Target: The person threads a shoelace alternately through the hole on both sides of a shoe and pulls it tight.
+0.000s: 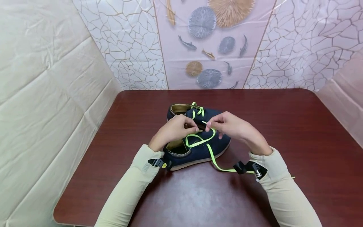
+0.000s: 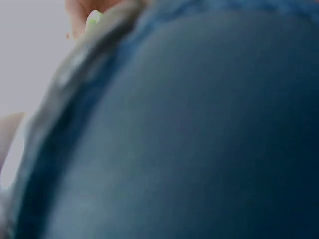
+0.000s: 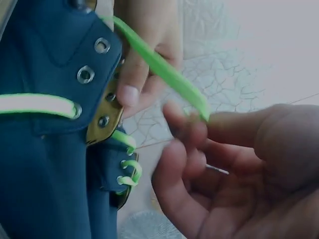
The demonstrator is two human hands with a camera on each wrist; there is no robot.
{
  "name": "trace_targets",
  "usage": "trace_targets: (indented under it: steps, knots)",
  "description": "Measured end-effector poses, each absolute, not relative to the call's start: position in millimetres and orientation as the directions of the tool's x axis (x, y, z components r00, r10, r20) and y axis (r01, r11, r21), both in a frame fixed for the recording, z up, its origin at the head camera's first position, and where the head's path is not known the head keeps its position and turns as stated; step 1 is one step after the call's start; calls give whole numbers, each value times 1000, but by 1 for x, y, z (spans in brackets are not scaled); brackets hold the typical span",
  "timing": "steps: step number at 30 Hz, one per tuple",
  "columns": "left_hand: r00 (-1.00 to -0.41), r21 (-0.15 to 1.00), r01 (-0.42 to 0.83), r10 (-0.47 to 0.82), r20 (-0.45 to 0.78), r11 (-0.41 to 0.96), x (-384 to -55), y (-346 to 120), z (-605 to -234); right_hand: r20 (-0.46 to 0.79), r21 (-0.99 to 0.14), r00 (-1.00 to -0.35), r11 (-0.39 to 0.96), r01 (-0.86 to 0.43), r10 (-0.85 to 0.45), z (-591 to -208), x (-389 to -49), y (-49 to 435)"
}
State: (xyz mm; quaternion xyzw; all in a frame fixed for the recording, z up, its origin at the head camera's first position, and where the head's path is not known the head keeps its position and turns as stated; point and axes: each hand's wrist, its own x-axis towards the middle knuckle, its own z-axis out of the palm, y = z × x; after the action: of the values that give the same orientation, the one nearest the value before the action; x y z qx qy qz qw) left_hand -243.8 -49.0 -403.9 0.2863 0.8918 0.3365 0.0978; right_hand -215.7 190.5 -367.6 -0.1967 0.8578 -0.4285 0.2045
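Note:
A navy shoe (image 1: 219,145) sits nearer me on the table, its toe to the right. My left hand (image 1: 176,128) pinches its eyelet flap (image 3: 103,117), whose tan lining shows in the right wrist view. Between right thumb and fingertips, my right hand (image 1: 233,126) holds a neon green shoelace (image 3: 162,67) that runs taut from the flap. Several metal eyelets on the shoe have no lace through them. The lace's other length (image 1: 212,157) comes out of the near side and trails right beneath my right wrist. Blurred shoe fabric (image 2: 174,124) fills the left wrist view.
Just behind stands the matching navy shoe (image 1: 212,113), laced and tied in green. Both rest on a dark red-brown table (image 1: 297,135). A patterned wall covering (image 1: 136,47) rises at the back, with a pale quilted covering (image 1: 51,94) along the left.

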Motion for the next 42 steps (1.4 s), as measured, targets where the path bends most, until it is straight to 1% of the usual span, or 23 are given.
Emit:
trace_targets:
  steps: [4,7,11,16,23,27,31,34,37,42]
  knots:
    - [-828,634,451,560,33,629,-244,-46,-407,-253,-822,-783,554,-135,-568,-382,-218,188]
    - [-843,641,433,537,39,634,-244,-44,-410,-279,-806,-769,576,-139,-575,-395,-223,185]
    - [-864,646,410,502,47,645,-244,-44,-414,-284,-778,-780,609,-153,-558,-405,-227,182]
    - [-879,640,398,472,62,658,-245,-44,-417,-268,-764,-811,628,-150,-520,-408,-228,179]
    - [-887,636,382,460,47,670,-249,-44,-418,-271,-769,-859,635,-78,-434,-407,-229,177]
    - [-881,674,369,472,34,640,-250,-46,-419,-277,-783,-861,620,-56,-427,-410,-229,175]
    - [-869,755,347,493,36,557,-252,-50,-422,-275,-791,-857,610,-55,-435,-414,-229,170]
    - [-864,827,297,503,20,477,-255,-54,-425,-260,-793,-863,606,-66,-434,-415,-229,168]
    - [-857,874,224,513,-34,432,-257,-57,-427,-256,-789,-868,611,-67,-426,-415,-229,167]
    - [-834,879,191,544,-89,436,-260,-59,-432,-260,-778,-863,623,-78,-433,-416,-230,167]
